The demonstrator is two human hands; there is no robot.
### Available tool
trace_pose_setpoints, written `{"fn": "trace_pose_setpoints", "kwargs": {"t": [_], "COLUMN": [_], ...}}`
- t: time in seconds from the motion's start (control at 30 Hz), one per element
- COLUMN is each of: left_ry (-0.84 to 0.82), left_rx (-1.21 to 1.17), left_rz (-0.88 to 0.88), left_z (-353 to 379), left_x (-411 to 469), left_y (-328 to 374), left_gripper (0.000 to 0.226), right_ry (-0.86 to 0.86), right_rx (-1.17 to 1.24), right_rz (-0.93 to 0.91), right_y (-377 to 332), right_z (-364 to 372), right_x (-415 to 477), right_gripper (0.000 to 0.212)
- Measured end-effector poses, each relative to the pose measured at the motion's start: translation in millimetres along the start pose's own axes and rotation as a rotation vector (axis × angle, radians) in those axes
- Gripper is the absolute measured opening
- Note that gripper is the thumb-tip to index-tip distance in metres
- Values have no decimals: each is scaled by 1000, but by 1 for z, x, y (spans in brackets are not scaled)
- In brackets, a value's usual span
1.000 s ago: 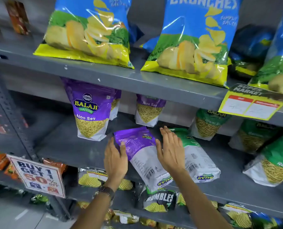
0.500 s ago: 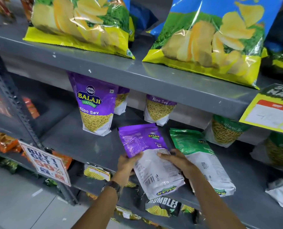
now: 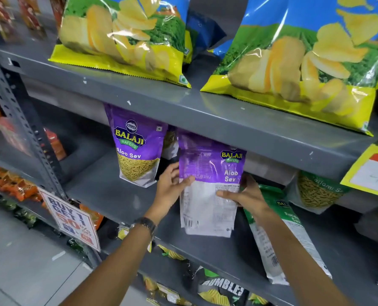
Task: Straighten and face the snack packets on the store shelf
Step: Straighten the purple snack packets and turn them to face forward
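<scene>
I hold a purple and white Aloo Sev packet point(image 3: 207, 191) upright above the grey middle shelf point(image 3: 108, 191), its back side with barcode toward me. My left hand point(image 3: 172, 188) grips its left edge and my right hand point(image 3: 245, 196) grips its right edge. Left of it another purple Aloo Sev packet point(image 3: 137, 149) stands upright, front facing out. To the right, a green packet point(image 3: 280, 237) lies flat on the shelf, partly under my right forearm. More packets behind the held one are hidden.
Two big blue and yellow chip bags point(image 3: 126, 38) point(image 3: 302, 62) stand on the upper shelf. A green sev packet point(image 3: 318, 191) leans at the back right. A "Buy 1 Get 1" sign point(image 3: 71, 219) hangs at the lower left, a yellow price tag point(image 3: 371, 173) at right. Dark packets point(image 3: 223, 290) fill the lower shelf.
The purple packet lay flat on the shelf under my palms; both hands gripped its sides and lifted it upright. The camera moved closer to the shelf.
</scene>
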State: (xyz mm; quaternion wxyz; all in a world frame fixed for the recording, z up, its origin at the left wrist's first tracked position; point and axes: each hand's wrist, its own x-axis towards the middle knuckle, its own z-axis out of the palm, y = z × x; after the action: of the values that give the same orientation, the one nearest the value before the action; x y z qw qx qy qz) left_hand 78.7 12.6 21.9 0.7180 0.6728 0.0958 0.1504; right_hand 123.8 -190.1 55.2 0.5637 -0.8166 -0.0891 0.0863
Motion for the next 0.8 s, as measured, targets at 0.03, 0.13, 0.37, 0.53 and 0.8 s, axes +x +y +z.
{"fn": "trace_pose_setpoints", "kwargs": {"t": [0.03,0.13,0.37,0.53,0.8], "left_ry": [-3,-24,-95,-27,249], "left_rx": [8,21,42,-133,-56], "left_rz": [19,50,99,124,243], "left_z": [1,3,-1,2,43], "left_x": [8,24,32,22,-64], "left_y": [3,0,-24,-28,-67], "left_gripper": [53,53,50,51,33], "right_ry": [55,186,214,147,173], "right_rx": [14,73,191,370,421], "right_rz": [-24,-71,-89,-133,-164], "right_y": [0,10,40,30,22], "right_z": [3,15,24,9,6], "right_x": [6,19,14,13,23], "right_gripper": [61,69,73,66,43]}}
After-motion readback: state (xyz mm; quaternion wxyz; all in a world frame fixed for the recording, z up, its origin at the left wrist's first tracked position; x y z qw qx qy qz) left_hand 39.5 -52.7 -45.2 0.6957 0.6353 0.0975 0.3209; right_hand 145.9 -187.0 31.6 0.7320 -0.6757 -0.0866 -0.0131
